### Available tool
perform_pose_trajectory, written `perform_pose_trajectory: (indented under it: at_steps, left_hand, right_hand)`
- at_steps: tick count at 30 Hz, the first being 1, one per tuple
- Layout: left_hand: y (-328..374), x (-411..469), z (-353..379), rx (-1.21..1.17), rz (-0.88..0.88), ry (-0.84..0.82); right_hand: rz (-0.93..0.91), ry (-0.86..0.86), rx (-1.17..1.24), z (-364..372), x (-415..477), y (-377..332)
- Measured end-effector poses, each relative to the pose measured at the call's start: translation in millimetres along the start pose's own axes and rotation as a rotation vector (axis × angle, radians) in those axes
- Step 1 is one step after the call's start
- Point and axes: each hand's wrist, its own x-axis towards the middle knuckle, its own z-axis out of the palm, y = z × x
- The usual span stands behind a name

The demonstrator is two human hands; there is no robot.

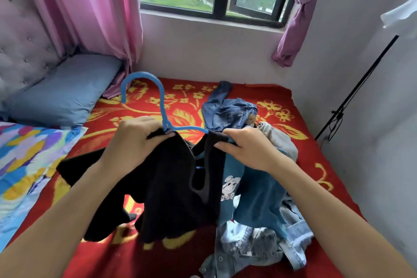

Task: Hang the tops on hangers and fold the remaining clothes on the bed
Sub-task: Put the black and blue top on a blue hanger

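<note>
Gripping one black top (171, 187) on one blue hanger (144, 75): left hand (133, 142), right hand (248, 149).

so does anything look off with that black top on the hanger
Yes. The black top sits askew on the blue hanger: one hanger arm shows bare between the left hand and right hand, and the fabric hangs bunched. Beside it, unfolded clothes lie heaped on the bed.

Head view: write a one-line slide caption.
Left hand and right hand fit a black top onto a blue hanger over a red floral bedspread, jeans heaped nearby.
</note>
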Motion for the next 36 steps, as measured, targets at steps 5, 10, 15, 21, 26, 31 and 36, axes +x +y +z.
perform_pose_trajectory:
  at_steps: [5, 10, 15, 21, 26, 31, 36]
  left_hand:
    - [-20.5, -9.1, -22.7, -0.056, -0.144, -0.093]
    - [-45.9, -31.2, -57.6, -0.145, -0.477, 0.031]
    - [-45.0, -32.9, -64.9, -0.180, -0.495, 0.036]
    - [-35.3, -34.0, -77.4, -0.158, -0.432, 0.046]
    - [-23.3, -40.6, -98.8, -0.048, -0.428, 0.085]
    - [-2.5, -67.8, -142.9, 0.195, -0.404, 0.141]
    - [36.1, -103.6, -167.0, 0.376, -0.500, 0.243]
  right_hand:
    - [0.075, 0.086, 0.172, -9.7, 5.1, 17.8]
    - [0.198, 0.234, 0.464, -14.2, -3.9, 62.3]
    - [0.209, 0.060, 0.410, -11.3, 0.1, 69.9]
    - [0.145, 0.034, 0.546, -17.1, 11.8, 47.8]
    - [0.064, 0.008, 0.722, -13.3, 38.7, 27.7]
    - [-0.103, -0.010, 0.846, -13.4, 71.4, -19.2]
    - [-0.332, -0.035, 0.802, -4.8, 89.9, -80.3]
